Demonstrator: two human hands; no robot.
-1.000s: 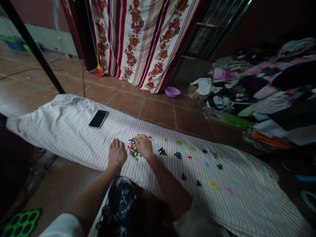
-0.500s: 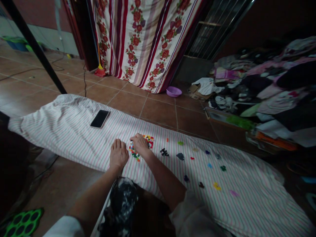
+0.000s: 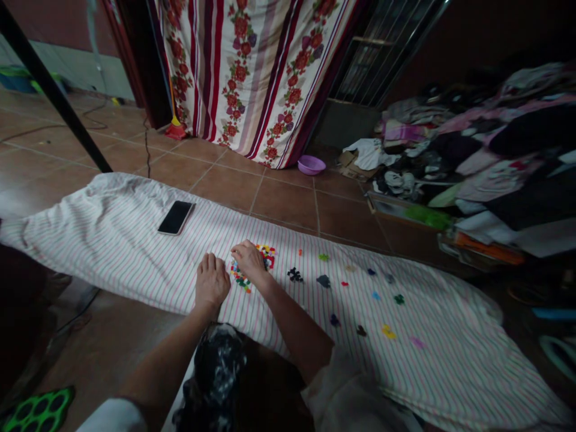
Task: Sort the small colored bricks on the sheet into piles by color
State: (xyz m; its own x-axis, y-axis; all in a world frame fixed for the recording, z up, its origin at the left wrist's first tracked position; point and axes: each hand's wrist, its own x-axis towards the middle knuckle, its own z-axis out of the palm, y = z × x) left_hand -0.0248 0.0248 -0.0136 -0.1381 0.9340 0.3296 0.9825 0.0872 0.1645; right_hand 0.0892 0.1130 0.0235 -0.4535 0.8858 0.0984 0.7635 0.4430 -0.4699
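My left hand (image 3: 212,281) lies palm down on the striped cloth (image 3: 148,264), its fingers stretched forward just left of a patch of small multicoloured pieces (image 3: 240,281). Over that patch, my right hand (image 3: 249,260) is bent with its fingertips drawn together on the pieces. Whatever those fingertips hold is too small and hidden to make out. Part of the patch shows right of the hand, with red, yellow and white bits. Beyond it sit little colour-sorted piles, among them a black pile (image 3: 294,275), a grey pile (image 3: 323,281) and a yellow pile (image 3: 388,332).
A phone (image 3: 176,217) rests on the cloth to the left. Behind are the tiled floor, a purple basin (image 3: 311,165), a red broom (image 3: 175,128) and a floral curtain (image 3: 265,78). Heaped clothes (image 3: 486,144) fill the right side. A dark pole (image 3: 58,96) slants at left.
The whole view has shifted slightly, so things appear a little further left. Both hands stay in nearly the same place, the right still over the coloured pieces.
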